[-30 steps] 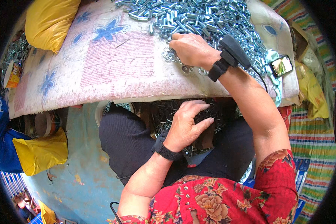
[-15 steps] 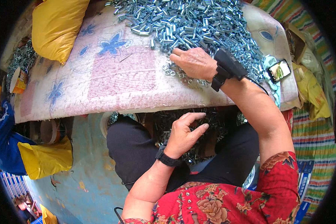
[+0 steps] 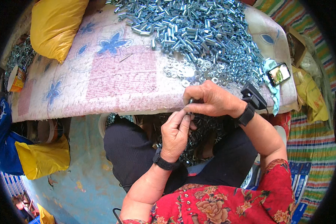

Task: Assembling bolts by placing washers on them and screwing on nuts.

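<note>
My right hand (image 3: 211,98) is at the front edge of the cloth-covered table, its thumb and fingers pinching a small dark metal part (image 3: 191,100) that mostly hides in the grip. Just below it, the fingertips of my left hand (image 3: 175,135) are pressed together and meet the right thumb; what they hold, if anything, is too small to name. Beyond the hands lie flat metal washers (image 3: 179,70) and smaller ring-like pieces (image 3: 242,67). Behind those spreads a big heap of short shiny metal tubes (image 3: 190,28).
Dark metal pieces (image 3: 209,136) fill the space under the table between my knees. A yellow sack (image 3: 56,28) rests on the table (image 3: 123,74) at left, near an orange-and-white cup (image 3: 16,79). A phone (image 3: 279,74) lies on a light blue cloth at right.
My right hand has come back from the washers toward me, now holding a small metal part. My left hand's spread thumb and fingers have closed, and both hands have met.
</note>
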